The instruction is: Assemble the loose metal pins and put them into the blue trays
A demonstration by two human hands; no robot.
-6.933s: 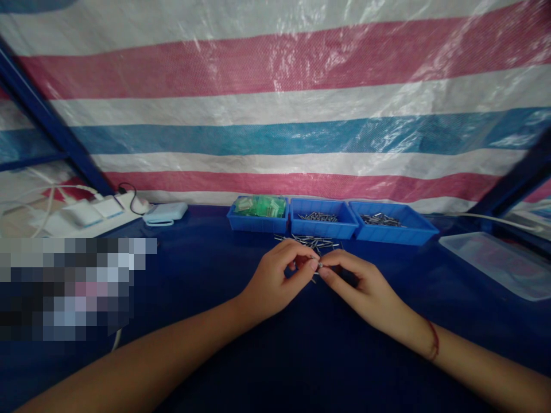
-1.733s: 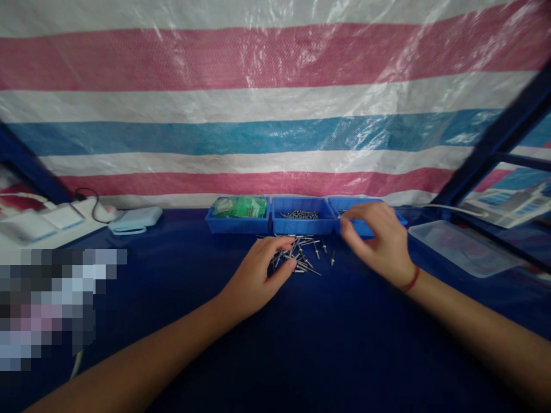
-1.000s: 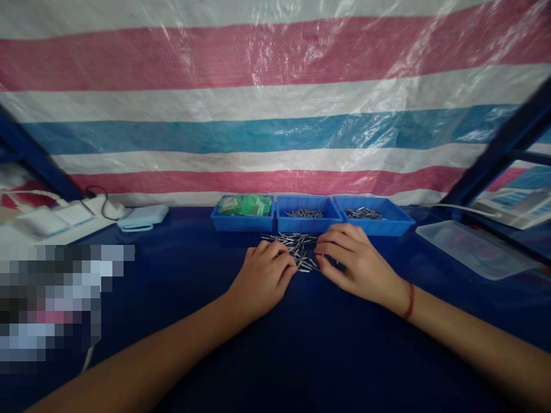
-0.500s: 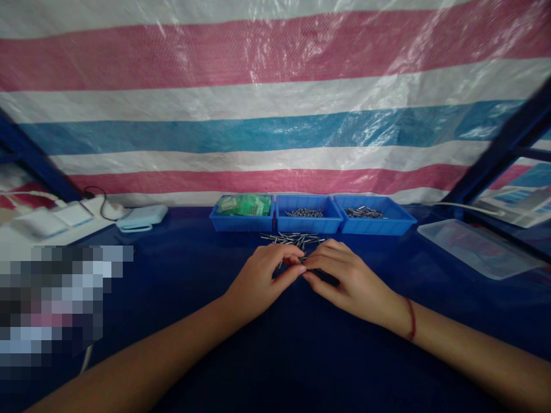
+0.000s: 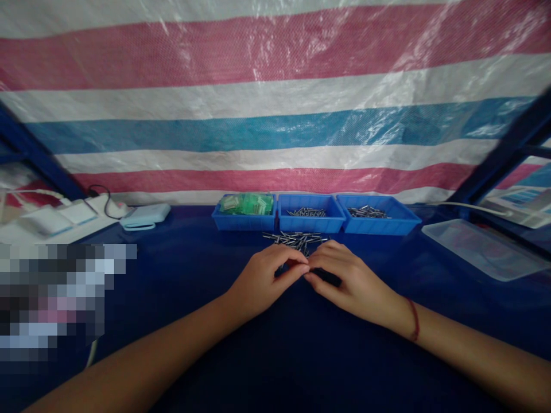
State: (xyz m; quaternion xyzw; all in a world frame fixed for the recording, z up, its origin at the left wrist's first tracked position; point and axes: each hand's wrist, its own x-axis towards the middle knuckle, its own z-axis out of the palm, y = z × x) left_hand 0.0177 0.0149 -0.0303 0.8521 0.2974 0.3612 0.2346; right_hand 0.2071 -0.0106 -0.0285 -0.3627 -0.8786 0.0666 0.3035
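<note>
My left hand point(image 5: 264, 278) and my right hand point(image 5: 350, 278) meet fingertip to fingertip at the middle of the table, just in front of a loose pile of thin metal pins point(image 5: 297, 240). Thumb and index finger of the left are pinched together. The right hand's fingers are also drawn closed, and its wrist bears a dark red cord. Whatever lies between the fingertips is too small or too hidden to make out. Behind the pile stand a middle blue bin point(image 5: 310, 225) and a right blue bin point(image 5: 379, 228), both with similar metal pieces inside.
A left blue bin point(image 5: 244, 223) holds green and clear plastic packets. At the right lies a translucent plastic lid point(image 5: 486, 252). A light blue folded item point(image 5: 146, 217) sits near a white power strip point(image 5: 73, 221) on the left. A striped sheet point(image 5: 267, 132) hangs behind the table.
The left fingertips have closed more tightly and shifted slightly right against the right hand's fingers. The whole view has moved a little; the bins and pile stay put.
</note>
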